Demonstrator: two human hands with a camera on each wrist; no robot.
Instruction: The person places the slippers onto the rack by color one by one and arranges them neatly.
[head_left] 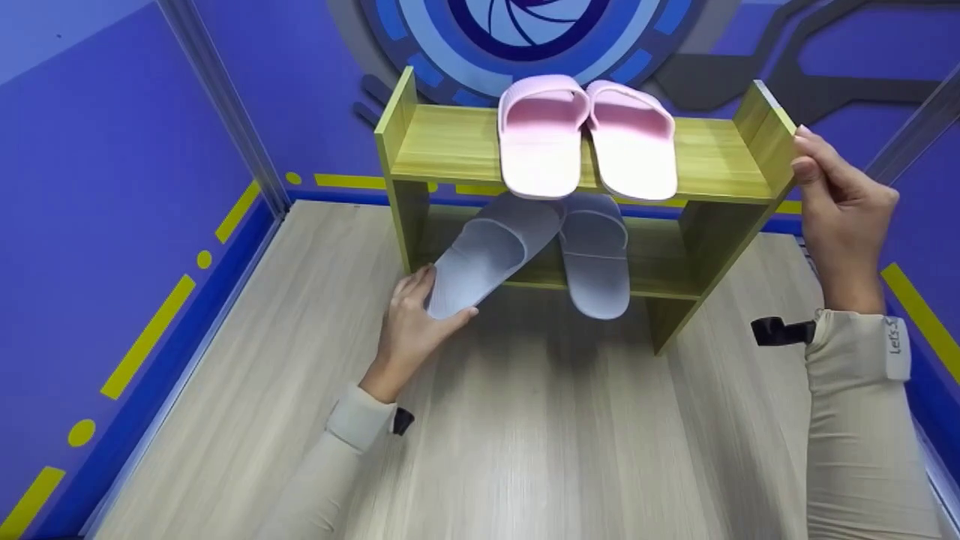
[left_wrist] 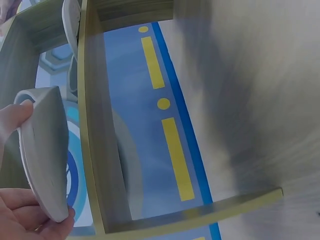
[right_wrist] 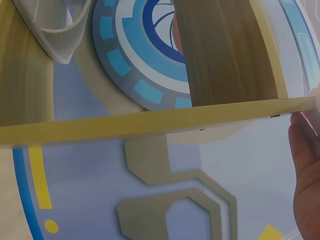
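My left hand (head_left: 412,322) grips the heel end of a grey slide slipper (head_left: 480,259), thumb on one edge and fingers on the other. This slipper slants across the lower shelf, its toe inward; the left wrist view shows the slipper (left_wrist: 45,145) edge-on. Close to its toe, a second grey slipper (head_left: 598,270) points inward, its heel jutting past the shelf. My right hand (head_left: 847,202) holds the top front corner of the right side panel of a wooden shoe rack (head_left: 450,142). In the right wrist view, fingers (right_wrist: 302,150) lie against that panel's end.
Two pink slippers, a left one (head_left: 541,165) and a right one (head_left: 634,165), sit side by side on the upper shelf. Behind the rack stands a blue printed wall (head_left: 300,90), with another wall at each side. Wood-grain floor (head_left: 525,450) spreads in front.
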